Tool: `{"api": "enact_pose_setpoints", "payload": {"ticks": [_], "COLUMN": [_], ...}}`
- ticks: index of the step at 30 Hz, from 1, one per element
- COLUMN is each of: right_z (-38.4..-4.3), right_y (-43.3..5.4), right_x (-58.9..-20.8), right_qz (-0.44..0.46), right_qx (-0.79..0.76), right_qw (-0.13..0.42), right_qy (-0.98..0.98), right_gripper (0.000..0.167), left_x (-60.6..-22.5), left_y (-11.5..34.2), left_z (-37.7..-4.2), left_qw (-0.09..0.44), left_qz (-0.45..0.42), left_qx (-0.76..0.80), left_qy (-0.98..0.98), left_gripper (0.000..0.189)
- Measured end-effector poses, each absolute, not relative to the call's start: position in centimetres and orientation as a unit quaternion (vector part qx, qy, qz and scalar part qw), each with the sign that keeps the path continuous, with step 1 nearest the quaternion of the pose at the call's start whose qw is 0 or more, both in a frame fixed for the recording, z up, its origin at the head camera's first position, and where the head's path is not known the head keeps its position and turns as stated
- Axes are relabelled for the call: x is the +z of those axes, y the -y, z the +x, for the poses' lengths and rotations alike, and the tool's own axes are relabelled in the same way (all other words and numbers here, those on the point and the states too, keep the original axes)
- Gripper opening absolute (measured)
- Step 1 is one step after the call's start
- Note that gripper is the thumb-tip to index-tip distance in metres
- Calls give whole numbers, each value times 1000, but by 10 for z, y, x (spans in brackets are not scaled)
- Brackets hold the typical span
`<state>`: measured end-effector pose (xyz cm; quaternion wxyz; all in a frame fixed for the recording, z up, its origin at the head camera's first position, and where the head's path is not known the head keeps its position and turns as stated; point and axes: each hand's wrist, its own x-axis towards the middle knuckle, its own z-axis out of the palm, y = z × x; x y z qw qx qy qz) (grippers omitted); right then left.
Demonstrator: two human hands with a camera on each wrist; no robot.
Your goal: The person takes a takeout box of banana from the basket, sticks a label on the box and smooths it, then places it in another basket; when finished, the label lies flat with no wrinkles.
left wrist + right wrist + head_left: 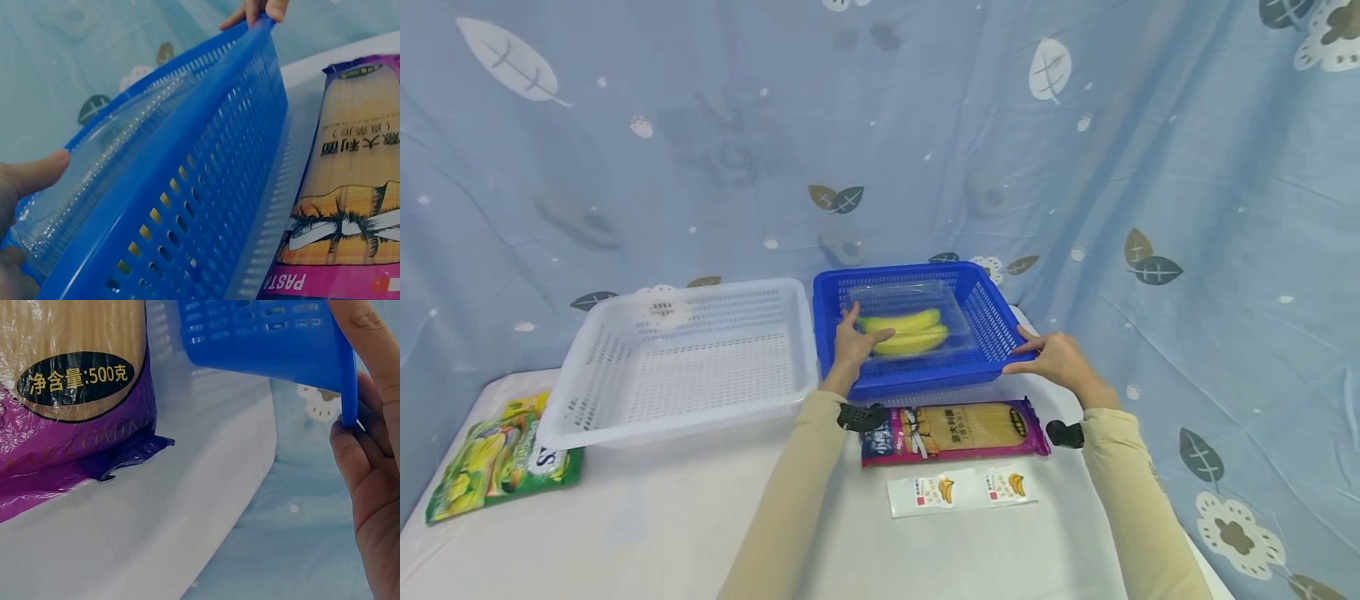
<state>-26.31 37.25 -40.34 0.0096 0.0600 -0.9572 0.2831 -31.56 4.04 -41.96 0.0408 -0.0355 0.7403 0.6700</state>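
Observation:
A clear plastic box [958, 321] with yellow-green bananas [910, 332] inside lies in a blue perforated basket [887, 385]. My left hand [852, 343] is at the box's left end, thumb over the lid and fingers around the edge. The left wrist view shows that thumb [44, 174] against the clear plastic, the other fingers partly out of frame. At the basket's right front corner, my right hand [1056, 360] pinches the rim, thumb below and fingers over the far side. In the right wrist view the blue rim [349, 394] passes between thumb and fingers.
Left of the blue basket stands a white perforated basket [707, 375]. A pasta package [958, 429] lies in front, with a strip of banana labels [962, 492] nearer me. A green and yellow packet [505, 462] rests at far left. A patterned blue curtain [880, 150] hangs behind.

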Motion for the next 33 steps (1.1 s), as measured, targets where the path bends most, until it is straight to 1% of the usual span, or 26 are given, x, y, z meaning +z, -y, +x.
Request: {"api": "enact_pose_setpoints", "payload": {"ticks": [3, 9, 11, 17, 20, 26, 33], "right_z": [-263, -263, -263, -264, -265, -266, -266], "right_y": [-371, -370, -370, -370, -371, -371, -373], "right_x": [-404, -405, -406, -408, -408, -408, -409], "right_qz": [61, 64, 66, 67, 70, 68, 69], "right_qx": [285, 285, 287, 285, 286, 285, 280], "right_qw": [10, 15, 17, 22, 25, 26, 28], "right_qy": [957, 956, 956, 956, 955, 956, 957], "right_gripper": [57, 55, 55, 56, 56, 56, 55], "left_x": [-421, -422, -422, -425, -426, -426, -425], "left_y": [-40, -38, -38, -38, -39, -43, -42], "left_z": [-316, -317, -317, -321, -323, -326, -325], "left_qw": [50, 63, 55, -8, -39, -96, -124], "left_qz": [-34, -23, -14, 24, 29, 38, 54], "left_qx": [658, 585, 552, 480, 485, 515, 539], "left_qy": [-750, -808, -832, -877, -873, -851, -832], "left_gripper": [91, 105, 108, 106, 95, 62, 47]}}
